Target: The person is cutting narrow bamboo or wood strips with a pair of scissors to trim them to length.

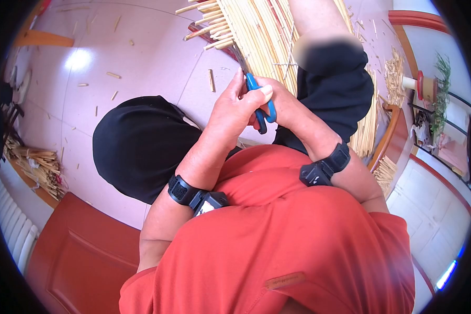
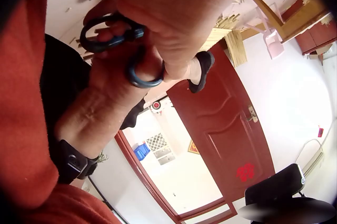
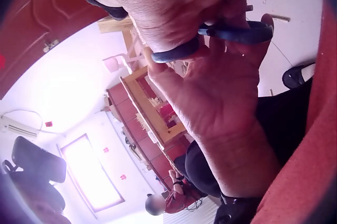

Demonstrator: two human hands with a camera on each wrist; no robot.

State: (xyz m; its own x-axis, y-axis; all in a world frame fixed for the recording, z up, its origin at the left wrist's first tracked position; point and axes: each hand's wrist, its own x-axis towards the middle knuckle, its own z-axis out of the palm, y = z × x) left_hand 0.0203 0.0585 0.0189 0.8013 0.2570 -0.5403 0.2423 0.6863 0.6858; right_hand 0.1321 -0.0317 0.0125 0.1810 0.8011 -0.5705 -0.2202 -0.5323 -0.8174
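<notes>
Both hands come together at a pair of scissors (image 1: 253,82) with blue handles, its blades pointing up along the cut edge of a reed mat (image 1: 261,36). My left hand (image 1: 233,107) grips the handles from the left, its thumb lying across them. From the other side my right hand (image 1: 281,99) wraps the handles, partly hidden behind the left thumb. Two handle loops (image 2: 141,79) show between the hands in the left wrist view. Pale stalks, tied with string, make up the mat, and uneven ends stick out at its left. A bare lower leg (image 1: 319,18) rests over the mat.
Cut stalk pieces (image 1: 113,75) are scattered on the tiled floor (image 1: 152,68). Stalk bundles (image 1: 39,165) lie at the left, others (image 1: 394,78) at the right. A red wooden panel (image 1: 89,251) stands lower left. Another person (image 3: 176,200) sits beyond a wooden frame (image 3: 152,108).
</notes>
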